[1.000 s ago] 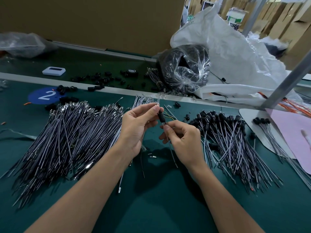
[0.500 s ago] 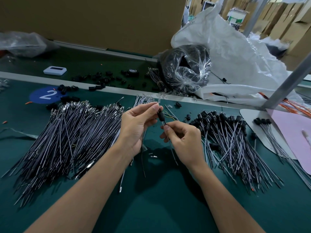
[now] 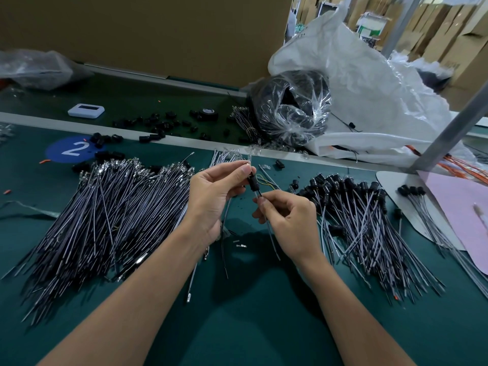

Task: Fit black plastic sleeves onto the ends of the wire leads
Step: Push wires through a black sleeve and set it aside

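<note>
My left hand (image 3: pixel 215 195) pinches a small black plastic sleeve (image 3: pixel 253 181) between thumb and fingertips above the green table. Just below it my right hand (image 3: pixel 287 220) pinches a thin grey wire lead (image 3: pixel 272 240) that runs up into the sleeve and hangs down past my wrist. A big fan of bare wire leads (image 3: pixel 100 215) lies to the left of my hands. To the right lies a pile of leads with black sleeves on their ends (image 3: pixel 359 207).
Loose black sleeves (image 3: pixel 155 125) are scattered along the far strip, near a white device (image 3: pixel 85 110) and a blue "2" sticker (image 3: pixel 72 151). A clear bag of black parts (image 3: pixel 290 107) and a white sack (image 3: pixel 369 83) stand behind. A pink sheet (image 3: pixel 459 207) lies right.
Both hands have stayed in nearly the same place; the right fingers have slid a little lower on the lead under the sleeve.
</note>
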